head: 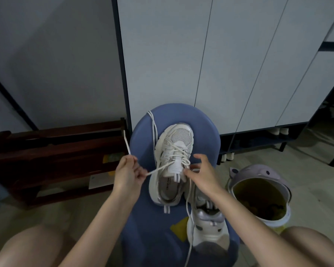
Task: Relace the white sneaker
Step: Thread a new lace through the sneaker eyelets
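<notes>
Nearest the camera, a second white and grey sneaker [208, 228] lies toe-toward-the-viewer on the blue padded seat [148, 228], with a loose strand of lace trailing down past it. Just beyond it the white mesh-and-leather sneaker [172, 164] being relaced sits on the same seat, heel near and toe pointing away, its flat white shoelace [158, 170] already crossed through most of the eyelets up to the tongue. Judging from that, the lacing seems to be at the top rows, with the slack now being drawn through. The left hand [126, 171] is clenched around one end of the lace, pulling it taut out to the left of the shoe, the free tip sticking up above the fist. The right hand [200, 173] rests against the right side of the collar, thumb and forefinger seemingly pinching the lace at a top eyelet while the other fingers spread loosely; exactly how it grips there I cannot tell. The next move likely calls for steadying the shoe and feeding the lace end through the remaining eyelet with even tension. To the right stands a lilac animal-faced bin [258, 191] with a yellow-green liner; to the left a dark wooden rack [52, 157]; behind, pale cabinet doors [201, 54].
</notes>
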